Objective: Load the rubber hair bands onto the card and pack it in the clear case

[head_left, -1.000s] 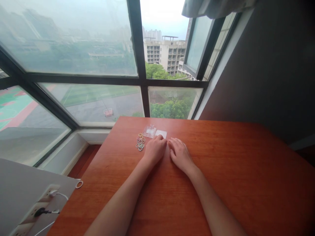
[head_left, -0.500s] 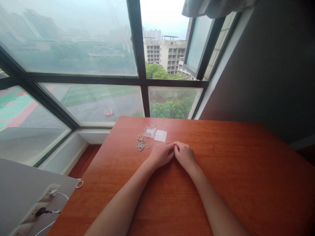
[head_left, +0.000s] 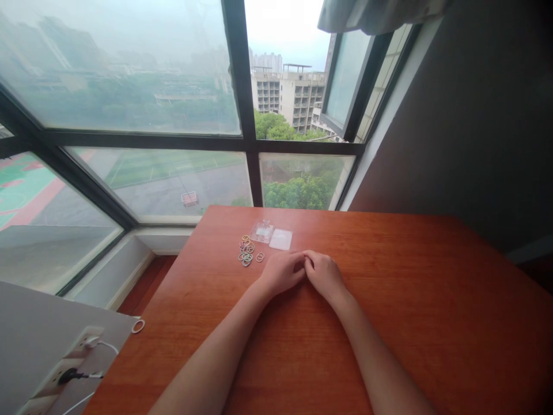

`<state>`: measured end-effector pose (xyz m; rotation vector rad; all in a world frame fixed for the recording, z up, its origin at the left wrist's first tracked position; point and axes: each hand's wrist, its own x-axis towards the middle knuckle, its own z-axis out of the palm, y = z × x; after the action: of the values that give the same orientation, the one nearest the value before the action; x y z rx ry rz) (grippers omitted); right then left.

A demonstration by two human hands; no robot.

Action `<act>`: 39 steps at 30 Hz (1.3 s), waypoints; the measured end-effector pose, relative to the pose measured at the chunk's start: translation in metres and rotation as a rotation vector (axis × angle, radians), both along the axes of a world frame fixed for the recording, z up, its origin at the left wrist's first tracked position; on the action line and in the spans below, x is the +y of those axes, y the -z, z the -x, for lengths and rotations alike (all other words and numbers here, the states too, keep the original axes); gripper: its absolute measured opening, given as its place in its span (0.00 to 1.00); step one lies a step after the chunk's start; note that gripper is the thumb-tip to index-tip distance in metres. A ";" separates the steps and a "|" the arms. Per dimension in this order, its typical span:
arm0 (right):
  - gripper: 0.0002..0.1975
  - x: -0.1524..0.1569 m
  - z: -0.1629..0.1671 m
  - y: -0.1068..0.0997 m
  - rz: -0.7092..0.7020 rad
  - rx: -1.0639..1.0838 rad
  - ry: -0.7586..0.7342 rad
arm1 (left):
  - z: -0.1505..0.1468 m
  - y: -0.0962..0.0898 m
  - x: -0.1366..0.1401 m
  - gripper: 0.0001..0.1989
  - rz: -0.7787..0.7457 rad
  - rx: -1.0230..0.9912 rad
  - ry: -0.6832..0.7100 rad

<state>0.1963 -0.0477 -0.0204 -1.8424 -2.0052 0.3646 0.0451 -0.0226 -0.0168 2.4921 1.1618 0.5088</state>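
Note:
My left hand [head_left: 281, 272] and my right hand [head_left: 325, 273] meet at the fingertips above the wooden table [head_left: 410, 311]. Both have curled fingers; whatever is between them, if anything, is hidden. Left of my left hand lies a loose pile of thin, pale-coloured hair ties [head_left: 246, 250], with a small separate group of hair ties [head_left: 260, 257] closer to the hand. Just beyond my hands sits a clear plastic box [head_left: 261, 231], its flat translucent lid [head_left: 281, 239] folded out to the right.
A white ring [head_left: 138, 326] lies at the table's left edge. Below that edge, wall sockets [head_left: 64, 374] hold plugs with cables. Dark window frames [head_left: 248, 104] rise behind the table, and a grey wall [head_left: 470, 127] stands to the right.
The whole view has shifted very slightly. My hands stay together in nearly the same pose, and the hair ties and box have not moved on the table.

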 end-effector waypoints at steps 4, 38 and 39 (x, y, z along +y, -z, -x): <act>0.14 0.000 0.000 0.001 0.001 -0.004 -0.001 | 0.000 0.000 0.000 0.08 0.016 -0.003 -0.013; 0.14 0.000 0.000 0.001 -0.002 0.011 -0.005 | 0.001 0.004 0.002 0.06 -0.018 -0.005 0.010; 0.14 0.000 0.000 0.001 0.000 0.010 -0.005 | 0.001 0.004 0.002 0.06 -0.019 -0.007 0.011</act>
<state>0.1964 -0.0473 -0.0215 -1.8326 -2.0030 0.3746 0.0440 -0.0209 -0.0204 2.5091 1.1454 0.5269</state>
